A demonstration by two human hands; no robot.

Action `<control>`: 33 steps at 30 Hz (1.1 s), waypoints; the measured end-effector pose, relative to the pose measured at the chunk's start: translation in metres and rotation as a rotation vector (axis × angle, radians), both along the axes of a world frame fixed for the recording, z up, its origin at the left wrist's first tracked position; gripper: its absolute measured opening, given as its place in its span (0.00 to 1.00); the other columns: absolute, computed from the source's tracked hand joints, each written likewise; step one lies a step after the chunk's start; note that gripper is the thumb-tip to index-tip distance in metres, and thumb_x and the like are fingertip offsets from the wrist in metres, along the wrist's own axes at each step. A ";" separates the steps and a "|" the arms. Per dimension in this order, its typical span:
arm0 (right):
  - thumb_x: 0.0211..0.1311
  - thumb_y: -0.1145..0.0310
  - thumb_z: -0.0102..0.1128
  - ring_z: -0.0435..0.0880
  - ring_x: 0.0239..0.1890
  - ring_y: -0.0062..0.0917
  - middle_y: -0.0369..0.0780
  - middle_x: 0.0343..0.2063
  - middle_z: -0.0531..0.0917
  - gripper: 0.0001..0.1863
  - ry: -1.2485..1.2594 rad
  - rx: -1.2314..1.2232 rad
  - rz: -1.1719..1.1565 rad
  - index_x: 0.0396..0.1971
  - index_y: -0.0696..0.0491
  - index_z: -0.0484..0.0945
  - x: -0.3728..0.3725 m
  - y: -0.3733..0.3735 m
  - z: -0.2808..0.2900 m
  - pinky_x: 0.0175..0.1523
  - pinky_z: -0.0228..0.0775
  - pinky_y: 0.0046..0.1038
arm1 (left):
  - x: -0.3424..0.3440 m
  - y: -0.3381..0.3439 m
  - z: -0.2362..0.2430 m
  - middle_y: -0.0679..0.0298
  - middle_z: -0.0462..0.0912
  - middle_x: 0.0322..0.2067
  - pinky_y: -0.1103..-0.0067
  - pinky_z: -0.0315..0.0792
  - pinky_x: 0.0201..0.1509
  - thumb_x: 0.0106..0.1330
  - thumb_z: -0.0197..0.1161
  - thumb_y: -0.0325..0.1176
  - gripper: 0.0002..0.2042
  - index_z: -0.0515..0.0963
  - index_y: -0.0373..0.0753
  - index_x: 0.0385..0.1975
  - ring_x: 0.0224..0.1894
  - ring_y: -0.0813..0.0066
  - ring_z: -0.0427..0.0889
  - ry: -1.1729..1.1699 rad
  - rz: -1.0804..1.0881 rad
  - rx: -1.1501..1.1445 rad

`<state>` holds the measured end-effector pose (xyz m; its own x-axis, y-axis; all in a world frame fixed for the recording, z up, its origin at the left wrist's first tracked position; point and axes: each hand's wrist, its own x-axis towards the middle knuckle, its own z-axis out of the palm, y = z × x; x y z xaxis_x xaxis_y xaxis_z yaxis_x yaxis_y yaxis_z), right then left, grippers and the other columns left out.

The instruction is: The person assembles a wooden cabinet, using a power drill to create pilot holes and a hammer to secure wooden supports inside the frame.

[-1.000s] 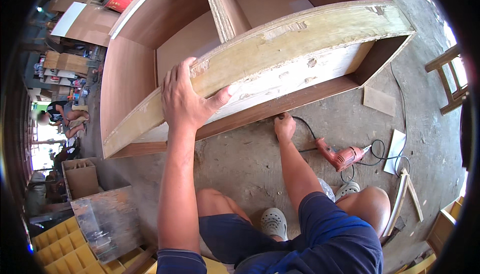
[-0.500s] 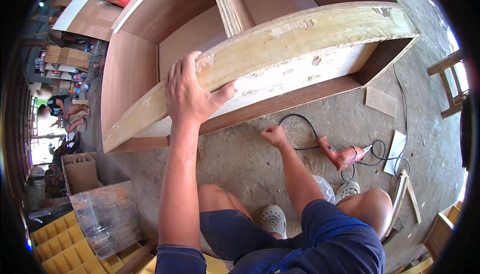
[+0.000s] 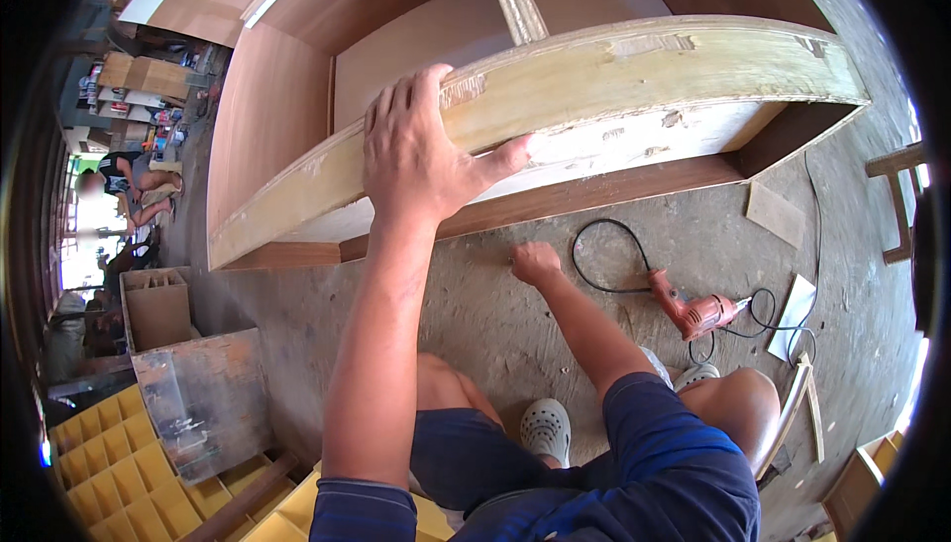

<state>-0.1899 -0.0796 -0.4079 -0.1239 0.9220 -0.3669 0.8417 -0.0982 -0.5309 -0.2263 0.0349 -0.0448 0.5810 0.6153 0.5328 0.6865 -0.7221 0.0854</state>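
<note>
A large wooden cabinet (image 3: 287,96) lies open side up across the top of the view, with a divider inside. My left hand (image 3: 416,151) grips its pale, chipped near rail (image 3: 634,71), fingers over the upper edge and thumb spread along the near side. Low over the concrete floor, in front of the cabinet, is my right hand (image 3: 538,263), closed with its fingers curled in. Whatever it may hold is too small to name. A red power drill (image 3: 698,314) lies on the floor to its right, its black cord looping close by.
Thin board offcuts (image 3: 776,213) and wood strips (image 3: 797,403) lie on the floor at right. A wooden stool (image 3: 897,200) stands at the far right. Yellow compartment trays (image 3: 109,443) and a stained panel (image 3: 203,398) are at lower left. Another person (image 3: 134,185) sits far left.
The cabinet, drill and floor have shifted slightly rightward in the view. My left hand stays on the rail; my right hand has turned, its back now showing more, and remains closed.
</note>
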 end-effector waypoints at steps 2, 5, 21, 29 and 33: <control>0.57 0.67 0.57 0.89 0.43 0.41 0.47 0.38 0.89 0.12 -0.013 0.005 0.039 0.36 0.52 0.87 -0.004 0.007 0.002 0.49 0.81 0.40 | -0.001 0.000 0.000 0.52 0.83 0.43 0.58 0.73 0.53 0.45 0.68 0.75 0.47 0.75 0.36 0.52 0.49 0.48 0.80 0.002 0.003 -0.013; 0.56 0.68 0.59 0.90 0.42 0.39 0.45 0.37 0.89 0.09 -0.047 0.017 0.068 0.33 0.51 0.87 -0.014 0.004 0.009 0.47 0.82 0.38 | -0.005 0.001 -0.001 0.51 0.83 0.43 0.58 0.74 0.52 0.44 0.68 0.76 0.48 0.75 0.36 0.52 0.50 0.48 0.80 -0.003 0.010 0.020; 0.56 0.67 0.62 0.89 0.47 0.38 0.46 0.41 0.89 0.11 -0.167 -0.027 0.081 0.37 0.51 0.88 -0.033 0.014 0.016 0.54 0.81 0.37 | -0.029 0.000 -0.007 0.50 0.82 0.48 0.61 0.70 0.61 0.57 0.68 0.65 0.36 0.78 0.35 0.51 0.54 0.52 0.80 -0.365 -0.331 0.227; 0.54 0.67 0.64 0.88 0.47 0.40 0.48 0.42 0.88 0.12 -0.268 -0.052 0.125 0.37 0.52 0.88 -0.041 0.014 0.031 0.52 0.82 0.38 | -0.234 -0.161 -0.249 0.56 0.87 0.35 0.70 0.79 0.44 0.67 0.66 0.33 0.08 0.80 0.36 0.39 0.39 0.60 0.88 -0.483 0.451 -0.699; 0.55 0.66 0.64 0.88 0.48 0.41 0.48 0.42 0.88 0.12 -0.323 -0.076 0.171 0.38 0.53 0.87 -0.043 0.011 0.038 0.54 0.80 0.40 | -0.253 -0.179 -0.318 0.53 0.87 0.38 0.67 0.79 0.45 0.66 0.67 0.32 0.08 0.81 0.36 0.40 0.42 0.57 0.87 -0.426 0.625 -0.754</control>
